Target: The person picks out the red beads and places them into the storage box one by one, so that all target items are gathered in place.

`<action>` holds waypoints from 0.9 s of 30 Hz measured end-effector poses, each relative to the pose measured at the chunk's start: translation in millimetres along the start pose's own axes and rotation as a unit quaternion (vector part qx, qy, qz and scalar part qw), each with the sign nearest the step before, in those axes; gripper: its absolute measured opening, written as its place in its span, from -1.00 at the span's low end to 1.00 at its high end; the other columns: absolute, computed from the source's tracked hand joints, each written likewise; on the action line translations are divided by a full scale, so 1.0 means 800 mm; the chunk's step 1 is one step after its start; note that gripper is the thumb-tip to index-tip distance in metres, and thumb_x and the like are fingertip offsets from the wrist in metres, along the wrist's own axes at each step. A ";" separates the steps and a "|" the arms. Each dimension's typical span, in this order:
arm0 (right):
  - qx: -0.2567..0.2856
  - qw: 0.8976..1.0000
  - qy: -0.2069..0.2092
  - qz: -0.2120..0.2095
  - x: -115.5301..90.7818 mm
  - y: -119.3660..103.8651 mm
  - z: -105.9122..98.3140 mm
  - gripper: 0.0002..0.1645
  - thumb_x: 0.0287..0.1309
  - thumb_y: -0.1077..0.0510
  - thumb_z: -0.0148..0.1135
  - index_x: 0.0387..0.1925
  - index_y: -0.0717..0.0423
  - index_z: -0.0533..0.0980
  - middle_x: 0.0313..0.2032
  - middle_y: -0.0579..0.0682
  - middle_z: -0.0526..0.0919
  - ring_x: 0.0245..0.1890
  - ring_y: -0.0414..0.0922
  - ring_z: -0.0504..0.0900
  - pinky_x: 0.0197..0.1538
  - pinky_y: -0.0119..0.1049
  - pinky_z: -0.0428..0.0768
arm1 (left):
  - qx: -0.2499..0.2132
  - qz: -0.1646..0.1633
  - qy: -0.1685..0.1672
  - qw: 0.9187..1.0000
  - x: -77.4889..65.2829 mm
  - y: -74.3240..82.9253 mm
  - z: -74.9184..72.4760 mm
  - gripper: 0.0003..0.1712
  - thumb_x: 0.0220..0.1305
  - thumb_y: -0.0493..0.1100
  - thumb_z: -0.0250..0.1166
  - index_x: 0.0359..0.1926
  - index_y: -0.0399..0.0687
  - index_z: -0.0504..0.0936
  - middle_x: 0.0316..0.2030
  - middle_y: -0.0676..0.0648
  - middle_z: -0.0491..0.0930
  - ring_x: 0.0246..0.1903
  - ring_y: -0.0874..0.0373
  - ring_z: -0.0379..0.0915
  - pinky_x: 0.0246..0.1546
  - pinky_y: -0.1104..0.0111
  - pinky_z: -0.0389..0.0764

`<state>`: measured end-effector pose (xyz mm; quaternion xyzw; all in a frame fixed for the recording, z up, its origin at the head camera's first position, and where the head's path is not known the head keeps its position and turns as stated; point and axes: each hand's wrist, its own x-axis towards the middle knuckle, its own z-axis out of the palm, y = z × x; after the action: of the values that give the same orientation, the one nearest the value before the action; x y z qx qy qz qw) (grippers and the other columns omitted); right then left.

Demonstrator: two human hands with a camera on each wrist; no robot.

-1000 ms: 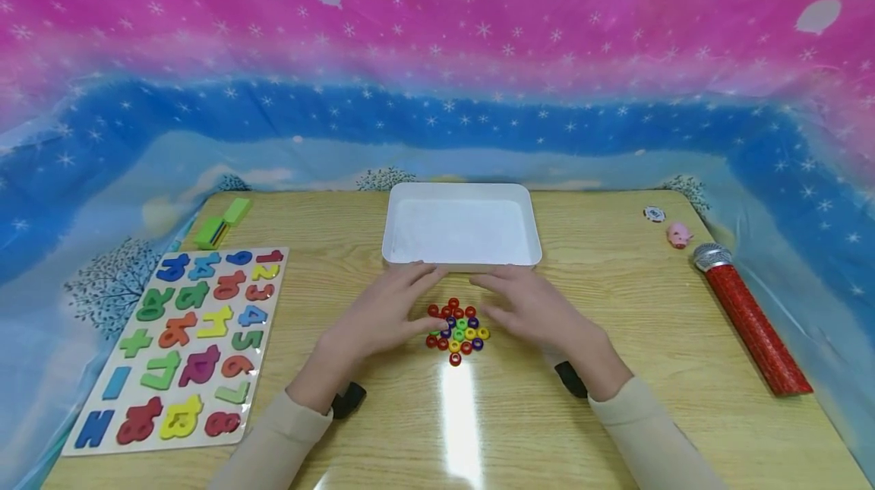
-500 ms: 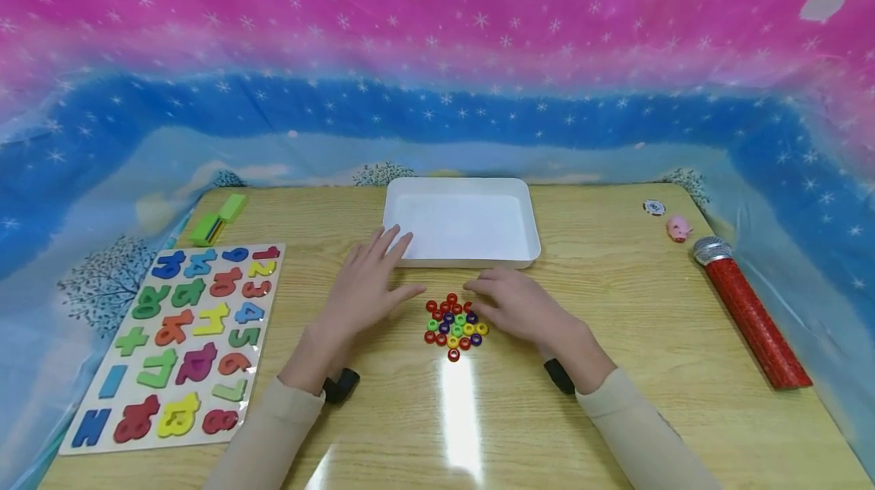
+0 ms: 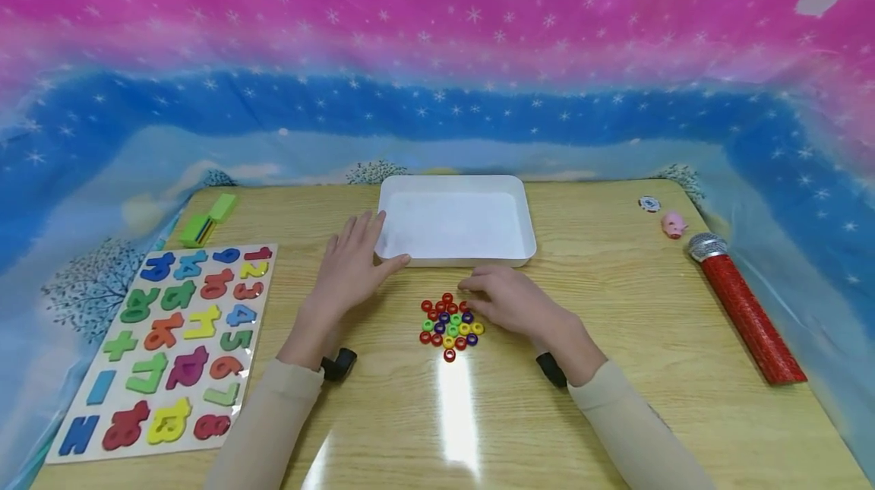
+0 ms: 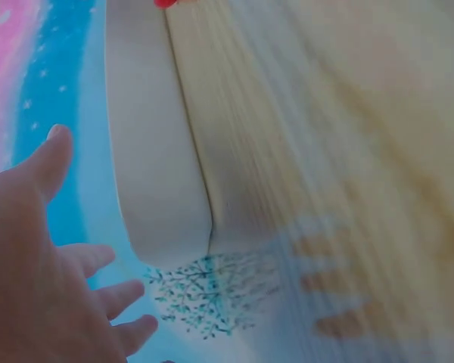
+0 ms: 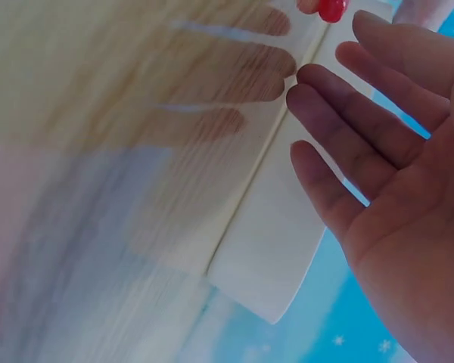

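Observation:
A cluster of small ring beads point(image 3: 452, 325) in red, yellow, green and purple lies on the table in front of a white tray point(image 3: 454, 261). My left hand point(image 3: 345, 270) is at the tray's near left corner, its fingers extended and thumb spread out; nothing is in it. In the left wrist view the left hand point(image 4: 76, 265) appears beside the tray's wall point(image 4: 155, 144). My right hand point(image 3: 514, 300) hovers at the beads' right edge, fingertips close to a red bead. The right wrist view shows the right hand point(image 5: 393, 144) with relaxed fingers and nothing held.
A number puzzle board point(image 3: 167, 353) lies at the left, with a small green box point(image 3: 198, 230) behind it. At the right are a red microphone point(image 3: 752, 315), a pink pig figure point(image 3: 673, 225) and a poker chip point(image 3: 649, 204). A printed cloth point(image 3: 437, 72) surrounds the table.
My left hand has moved left and forward, away from the beads to the tray's corner, its fingers spreading. The right hand has shifted slightly left, closer to the beads.

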<state>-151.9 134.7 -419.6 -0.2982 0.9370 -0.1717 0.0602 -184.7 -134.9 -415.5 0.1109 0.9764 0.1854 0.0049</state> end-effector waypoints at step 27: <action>0.009 0.999 -0.031 -0.018 0.013 -0.013 0.005 -0.79 0.07 0.20 0.25 -0.20 -0.01 0.63 -0.37 -0.20 0.51 -0.42 -0.30 0.40 -0.28 -0.43 0.46 | -0.053 -0.031 -0.065 0.996 0.009 -0.013 0.006 0.10 0.09 0.57 -0.13 0.47 0.15 -0.27 0.45 -0.12 -0.06 0.44 -0.16 -0.20 0.33 -0.20 -0.08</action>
<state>-154.2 119.5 -419.8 -0.3198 0.9274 -0.1721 0.0893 -193.3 -140.9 -423.5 0.0918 0.9658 0.2291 0.0799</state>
